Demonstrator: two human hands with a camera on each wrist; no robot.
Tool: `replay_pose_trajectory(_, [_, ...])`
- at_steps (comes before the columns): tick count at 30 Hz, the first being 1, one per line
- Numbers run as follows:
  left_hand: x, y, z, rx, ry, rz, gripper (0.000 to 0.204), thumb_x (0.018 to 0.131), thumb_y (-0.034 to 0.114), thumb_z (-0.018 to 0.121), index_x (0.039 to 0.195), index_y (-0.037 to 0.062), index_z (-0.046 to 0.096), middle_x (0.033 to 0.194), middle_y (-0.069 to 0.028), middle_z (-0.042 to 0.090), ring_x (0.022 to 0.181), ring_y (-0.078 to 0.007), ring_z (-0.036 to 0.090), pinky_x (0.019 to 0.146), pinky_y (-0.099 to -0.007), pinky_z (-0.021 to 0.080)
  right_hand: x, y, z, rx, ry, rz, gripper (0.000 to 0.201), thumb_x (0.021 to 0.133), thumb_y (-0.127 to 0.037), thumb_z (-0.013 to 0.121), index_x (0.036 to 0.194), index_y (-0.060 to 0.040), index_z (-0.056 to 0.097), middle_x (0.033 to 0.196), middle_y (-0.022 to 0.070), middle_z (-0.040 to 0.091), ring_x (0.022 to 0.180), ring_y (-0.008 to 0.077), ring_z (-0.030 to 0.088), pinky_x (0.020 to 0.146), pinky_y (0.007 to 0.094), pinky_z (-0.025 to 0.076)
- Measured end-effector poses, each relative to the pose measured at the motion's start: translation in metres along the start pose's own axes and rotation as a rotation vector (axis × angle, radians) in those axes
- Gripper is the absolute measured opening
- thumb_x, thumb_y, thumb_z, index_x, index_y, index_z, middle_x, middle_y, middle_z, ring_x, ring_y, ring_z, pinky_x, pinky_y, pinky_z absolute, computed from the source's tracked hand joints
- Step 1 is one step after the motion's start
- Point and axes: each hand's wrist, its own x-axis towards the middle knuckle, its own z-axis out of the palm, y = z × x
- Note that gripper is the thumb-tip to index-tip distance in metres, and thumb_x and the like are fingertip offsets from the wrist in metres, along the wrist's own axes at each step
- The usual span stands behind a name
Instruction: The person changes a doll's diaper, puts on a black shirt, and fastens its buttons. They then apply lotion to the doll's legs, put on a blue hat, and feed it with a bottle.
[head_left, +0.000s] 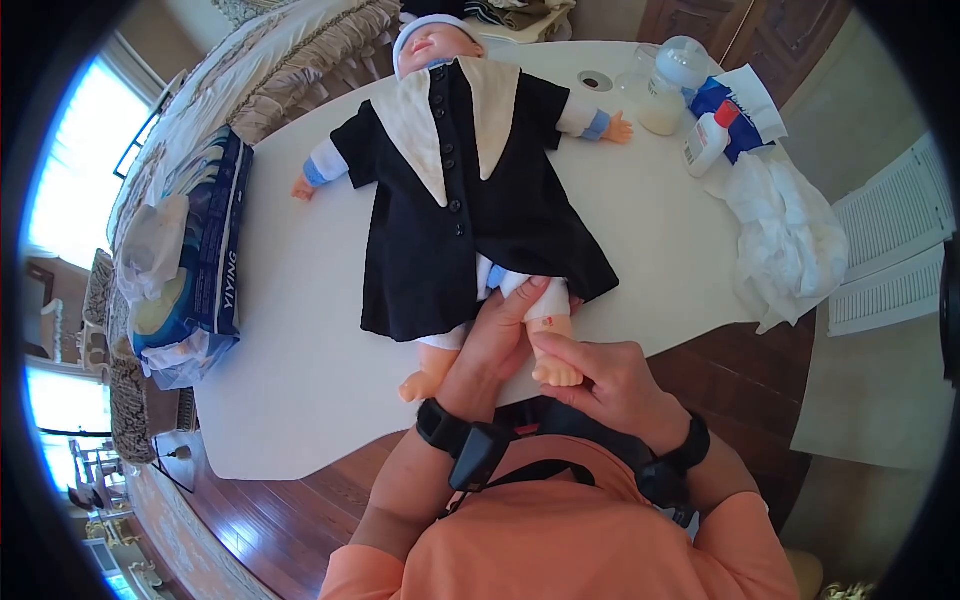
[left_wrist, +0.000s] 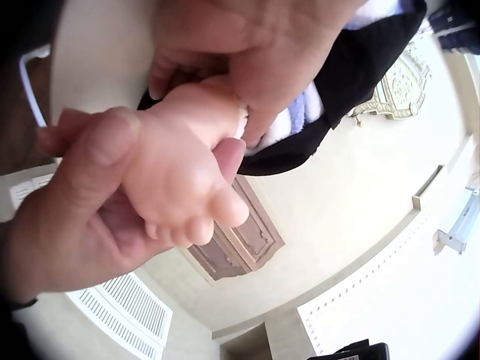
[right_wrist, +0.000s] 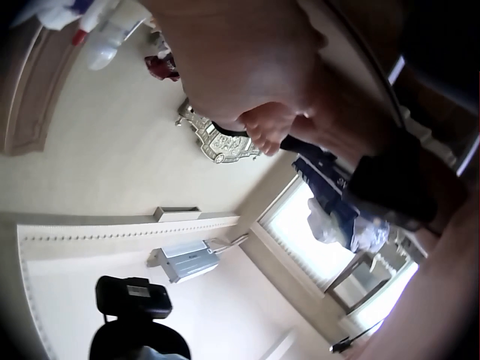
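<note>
A baby doll (head_left: 425,45) in a white cap lies on its back on the white table (head_left: 290,400). It wears a black button-front dress (head_left: 430,270) with a broad cream collar (head_left: 490,120), over white and blue clothing. My left hand (head_left: 495,335) grips one leg of the doll below the hem, thumb on the white trouser cuff (head_left: 545,300). With my right hand (head_left: 615,385) I hold the foot (left_wrist: 176,180) of that same leg, thumb across the ankle. The doll's other foot (head_left: 425,380) lies beside my left wrist, over the table's near edge.
A blue diaper pack (head_left: 215,230) stands along the left edge. At the back right are a baby bottle (head_left: 665,95), a white bottle with a red cap (head_left: 708,140) and a blue-and-white packet (head_left: 745,110). Crumpled white cloth (head_left: 790,235) hangs over the right edge.
</note>
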Motion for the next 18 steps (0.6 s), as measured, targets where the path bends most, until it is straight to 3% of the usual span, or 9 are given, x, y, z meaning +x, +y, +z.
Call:
replay_pose_trajectory(2, [0.0,0.0,-0.001,-0.007,-0.015,-0.011,0.035,0.083,0.024,0.057,0.106,0.0001,0.047,0.094,-0.0137,0.056,0.086,-0.0265,0.058,0.077,-0.0368,0.048,0.002,0.004,0.0,0.005,0.007,-0.044,0.043,0.074,-0.013,0.066,0.113,-0.0077,0.05,0.07,0.0097,0.06,0.061,0.0208,0.06,0.053,0.0284,0.046])
replay_pose_trajectory(5, [0.0,-0.001,0.0,0.003,-0.07,-0.005,0.037,0.083,0.027,0.056,0.107,0.0006,0.047,0.096,-0.0139,0.056,0.089,-0.0257,0.057,0.08,-0.0365,0.046,0.002,0.007,-0.001,0.156,0.159,-0.058,0.034,0.077,-0.017,0.063,0.109,-0.0071,0.052,0.066,0.0091,0.058,0.057,0.0194,0.059,0.05,0.028,0.045])
replay_pose_trajectory(7, [-0.001,-0.003,0.002,-0.009,-0.125,0.073,0.04,0.083,0.029,0.055,0.11,0.0013,0.046,0.099,-0.0139,0.056,0.094,-0.0247,0.055,0.084,-0.0359,0.043,-0.005,0.008,-0.003,0.314,0.177,0.173,0.028,0.082,-0.022,0.058,0.105,-0.0061,0.054,0.063,0.0057,0.057,0.052,0.0136,0.055,0.048,0.0242,0.043])
replay_pose_trajectory(10, [-0.003,0.0,0.006,-0.03,-0.202,0.079,0.043,0.083,0.03,0.055,0.112,0.0002,0.044,0.103,-0.0137,0.055,0.099,-0.0237,0.053,0.088,-0.0353,0.04,-0.007,0.005,-0.005,0.536,0.23,0.315,0.028,0.087,-0.027,0.051,0.104,-0.005,0.053,0.062,0.0015,0.054,0.048,0.0066,0.049,0.044,0.0191,0.039])
replay_pose_trajectory(18, [-0.004,0.002,0.003,0.06,-0.348,0.075,0.046,0.084,0.029,0.054,0.116,-0.0027,0.042,0.11,-0.0133,0.052,0.105,-0.0217,0.049,0.094,-0.0334,0.034,-0.009,0.008,-0.001,0.661,0.348,0.347,0.037,0.089,-0.035,0.043,0.106,-0.0032,0.052,0.061,-0.0006,0.05,0.047,0.0024,0.043,0.041,0.0154,0.033])
